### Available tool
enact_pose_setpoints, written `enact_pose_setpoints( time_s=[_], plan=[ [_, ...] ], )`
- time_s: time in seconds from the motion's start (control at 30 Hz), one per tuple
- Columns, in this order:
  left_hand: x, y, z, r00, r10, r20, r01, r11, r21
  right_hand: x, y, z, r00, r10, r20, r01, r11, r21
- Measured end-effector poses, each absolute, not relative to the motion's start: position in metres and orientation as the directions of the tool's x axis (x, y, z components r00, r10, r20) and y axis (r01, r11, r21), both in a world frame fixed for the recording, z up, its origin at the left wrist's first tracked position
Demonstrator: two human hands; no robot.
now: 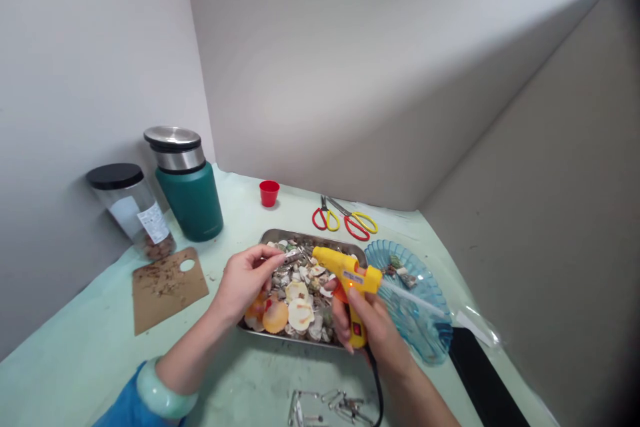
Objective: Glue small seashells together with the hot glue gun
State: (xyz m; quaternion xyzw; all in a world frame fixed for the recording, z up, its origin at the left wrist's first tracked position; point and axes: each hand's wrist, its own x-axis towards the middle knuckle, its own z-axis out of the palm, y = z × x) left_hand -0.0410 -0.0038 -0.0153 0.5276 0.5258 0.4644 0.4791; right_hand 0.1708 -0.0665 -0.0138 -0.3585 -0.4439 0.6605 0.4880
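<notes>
My right hand [370, 323] is wrapped round the handle of a yellow hot glue gun [340, 261], its nozzle pointing left. A clear glue stick [415, 298] sticks out of the back, and a small light glows on the body. Between the thumb and fingers of my left hand [253, 277] is a small silvery metal piece [294, 256], close to the nozzle; its exact kind is unclear. Both hands are over a metal tray [267, 235] full of shells, among them an orange scallop shell [275, 315] and a white scallop shell [301, 314].
On the left stand a green flask [190, 200], a black-lidded jar [135, 210] and a littered brown board [167, 287]. Behind are a red cup [269, 193] and two scissors [326, 215]. A blue shell-shaped dish [425, 337] lies right; thin metal parts [345, 405] and a black cord [378, 383] lie in front.
</notes>
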Motion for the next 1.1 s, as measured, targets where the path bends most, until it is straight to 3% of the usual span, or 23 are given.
enact_pose_setpoints(
  time_s=[0.07,0.2,0.33,0.53,0.67,1.1],
  plan=[
    [-0.039,-0.005,-0.015,0.081,0.99,-0.115,-0.034,0.118,0.992,0.169,-0.07,-0.019,-0.269,0.963,-0.009,-0.26,-0.081,-0.962],
    [-0.034,-0.007,-0.017,0.118,0.984,-0.135,-0.14,0.151,0.979,0.168,-0.077,-0.027,-0.252,0.968,-0.002,-0.144,-0.04,-0.989],
    [-0.031,-0.009,-0.017,0.065,0.995,-0.078,-0.053,0.081,0.995,0.168,-0.081,-0.032,-0.242,0.97,0.009,-0.031,0.002,-1.0],
    [-0.03,-0.013,-0.019,0.027,0.973,0.231,0.221,-0.231,0.948,0.167,-0.08,-0.037,-0.251,0.968,-0.018,-0.002,-0.019,-1.0],
    [-0.032,-0.014,-0.019,0.021,0.95,0.312,0.285,-0.305,0.909,0.168,-0.08,-0.04,-0.25,0.968,-0.032,0.041,-0.023,-0.999],
    [-0.03,-0.015,-0.016,-0.046,0.991,0.129,0.168,-0.119,0.979,0.167,-0.083,-0.035,-0.284,0.957,-0.065,0.08,-0.044,-0.996]
  ],
)
